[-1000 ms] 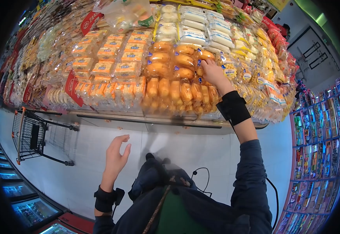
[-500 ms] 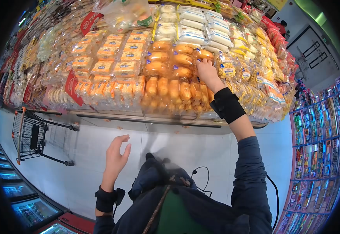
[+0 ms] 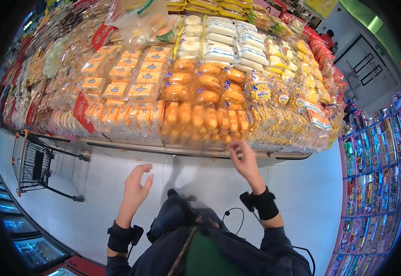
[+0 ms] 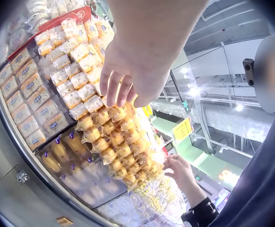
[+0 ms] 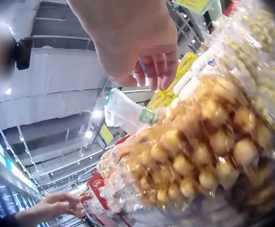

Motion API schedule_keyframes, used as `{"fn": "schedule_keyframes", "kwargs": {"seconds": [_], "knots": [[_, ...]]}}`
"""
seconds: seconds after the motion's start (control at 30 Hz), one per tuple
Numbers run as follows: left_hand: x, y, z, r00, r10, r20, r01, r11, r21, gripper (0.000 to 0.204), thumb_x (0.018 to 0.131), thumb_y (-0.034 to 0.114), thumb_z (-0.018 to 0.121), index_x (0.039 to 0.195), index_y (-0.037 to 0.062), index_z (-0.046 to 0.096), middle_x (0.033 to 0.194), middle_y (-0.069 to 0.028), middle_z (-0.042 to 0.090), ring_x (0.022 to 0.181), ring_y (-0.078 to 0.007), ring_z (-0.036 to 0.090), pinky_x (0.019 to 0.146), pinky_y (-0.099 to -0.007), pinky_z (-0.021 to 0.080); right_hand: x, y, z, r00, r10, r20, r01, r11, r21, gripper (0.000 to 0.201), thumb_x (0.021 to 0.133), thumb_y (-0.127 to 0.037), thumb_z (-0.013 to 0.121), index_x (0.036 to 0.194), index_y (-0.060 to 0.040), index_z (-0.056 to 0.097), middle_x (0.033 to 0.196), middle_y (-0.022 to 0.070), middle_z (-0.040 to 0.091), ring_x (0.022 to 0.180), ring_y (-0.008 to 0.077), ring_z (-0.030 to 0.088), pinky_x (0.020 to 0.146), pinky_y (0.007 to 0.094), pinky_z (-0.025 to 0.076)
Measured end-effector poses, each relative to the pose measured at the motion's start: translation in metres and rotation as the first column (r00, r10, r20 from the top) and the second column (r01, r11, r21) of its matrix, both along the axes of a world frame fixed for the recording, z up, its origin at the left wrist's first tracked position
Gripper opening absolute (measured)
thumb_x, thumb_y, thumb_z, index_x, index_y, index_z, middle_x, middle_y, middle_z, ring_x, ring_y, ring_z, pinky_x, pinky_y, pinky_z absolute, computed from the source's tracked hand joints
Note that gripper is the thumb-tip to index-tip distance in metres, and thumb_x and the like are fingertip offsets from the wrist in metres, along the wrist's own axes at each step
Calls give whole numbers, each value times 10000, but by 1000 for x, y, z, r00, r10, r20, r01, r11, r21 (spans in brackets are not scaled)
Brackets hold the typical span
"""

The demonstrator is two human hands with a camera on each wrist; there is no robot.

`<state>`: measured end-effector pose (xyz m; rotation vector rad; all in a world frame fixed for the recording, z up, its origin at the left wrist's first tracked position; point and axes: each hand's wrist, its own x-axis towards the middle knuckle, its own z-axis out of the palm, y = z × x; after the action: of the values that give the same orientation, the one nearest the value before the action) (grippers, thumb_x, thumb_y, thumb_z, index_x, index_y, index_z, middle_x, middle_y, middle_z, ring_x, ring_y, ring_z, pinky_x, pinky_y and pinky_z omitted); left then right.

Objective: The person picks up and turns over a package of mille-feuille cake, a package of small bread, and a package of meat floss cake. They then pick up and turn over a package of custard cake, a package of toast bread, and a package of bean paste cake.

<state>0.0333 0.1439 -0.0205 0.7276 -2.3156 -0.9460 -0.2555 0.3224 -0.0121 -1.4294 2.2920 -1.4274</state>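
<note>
My left hand (image 3: 136, 191) hangs over the floor in front of the display, fingers spread in a loose curve and nothing in them. My right hand (image 3: 244, 162) is in the air at the display's front edge, just short of the wrapped bread rolls (image 3: 223, 120), with its fingers loosely bent and no item between them. Golden-brown rolls in clear wrappers (image 3: 208, 82) lie in columns above an upright front row. In the right wrist view the right hand (image 5: 139, 45) droops with relaxed fingers near the bagged rolls (image 5: 203, 142).
Orange-labelled cake packs (image 3: 144, 78) stand left of the rolls, yellow-labelled snack packs (image 3: 261, 93) to their right. White packs (image 3: 219, 48) lie behind, near a clear plastic bag (image 3: 140, 23). A shopping cart (image 3: 34, 161) stands at left, shelving (image 3: 370, 184) at right.
My right hand has left the rolls and drawn back toward my body, past the display's front edge. The left hand has stayed nearly still. The head view has shifted slightly.
</note>
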Motion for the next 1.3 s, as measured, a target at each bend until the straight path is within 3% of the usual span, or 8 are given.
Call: {"fn": "schedule_keyframes", "kwargs": {"seconds": [0.03, 0.17, 0.53, 0.63, 0.87, 1.03, 1.17, 1.3], "knots": [[-5, 0, 1, 1000, -11, 0, 11, 1000, -5, 275, 763, 3, 592, 1033, 30, 551, 926, -104, 602, 857, -223, 597, 743, -305, 458, 9, 9, -16, 995, -3, 96, 1, 1000, 21, 158, 775, 5, 580, 921, -40, 540, 835, 83, 576, 738, 196, 582, 605, 276, 476], [-30, 0, 6, 999, -47, -16, 47, 999, -18, 251, 757, 47, 620, 1000, 20, 563, 908, -121, 601, 845, -264, 593, 745, -324, 469, 32, 36, -52, 974, -44, 224, 34, 998, 50, 145, 790, -7, 568, 931, -34, 540, 855, 94, 582, 751, 201, 586, 628, 285, 483], [-77, 45, 5, 982, -188, -11, 188, 982, 14, 260, 776, 100, 614, 1019, 32, 553, 913, -114, 591, 843, -264, 589, 732, -327, 470, 44, 53, -74, 919, -15, 395, -14, 997, 70, 187, 830, -42, 549, 1014, -34, 512, 921, 74, 587, 819, 166, 579, 707, 288, 482], [-75, 51, 1, 986, -164, 30, 163, 986, 29, 255, 783, 113, 606, 1019, 35, 549, 894, -112, 584, 839, -260, 587, 721, -328, 470, 45, 52, -77, 921, -2, 390, -21, 998, 55, 287, 820, -27, 554, 1096, -46, 481, 906, 69, 577, 797, 152, 575, 696, 288, 488], [-70, 61, -1, 994, -100, 39, 98, 994, 57, 247, 769, 82, 615, 1004, 24, 563, 922, -115, 595, 862, -266, 594, 751, -324, 476, 47, 51, -81, 890, 83, 448, -133, 988, 80, 220, 838, -52, 541, 1050, -41, 482, 987, 88, 573, 889, 187, 580, 741, 301, 485], [-72, 58, -5, 994, -105, 0, 105, 994, 43, 244, 770, 91, 612, 998, 19, 566, 927, -120, 594, 860, -279, 590, 747, -331, 476, 49, 45, -77, 895, 134, 425, -186, 979, 81, 294, 829, -31, 548, 1111, -44, 465, 930, 79, 570, 798, 159, 568, 710, 281, 474], [-69, 48, -6, 989, -141, -45, 142, 990, 16, 248, 773, 103, 601, 1005, 29, 557, 921, -118, 587, 825, -279, 585, 709, -346, 475, 53, 35, -75, 889, 99, 447, -173, 977, 127, 245, 823, -42, 548, 1060, -37, 484, 978, 99, 575, 888, 205, 579, 741, 311, 485], [-53, 26, -6, 988, -148, -50, 150, 988, 37, 256, 773, 103, 602, 1013, 28, 556, 918, -117, 586, 823, -277, 585, 714, -346, 476, 63, 17, -79, 914, 94, 395, -151, 982, 116, 275, 819, -28, 549, 1086, -40, 482, 961, 93, 572, 853, 188, 575, 727, 295, 479]]}}
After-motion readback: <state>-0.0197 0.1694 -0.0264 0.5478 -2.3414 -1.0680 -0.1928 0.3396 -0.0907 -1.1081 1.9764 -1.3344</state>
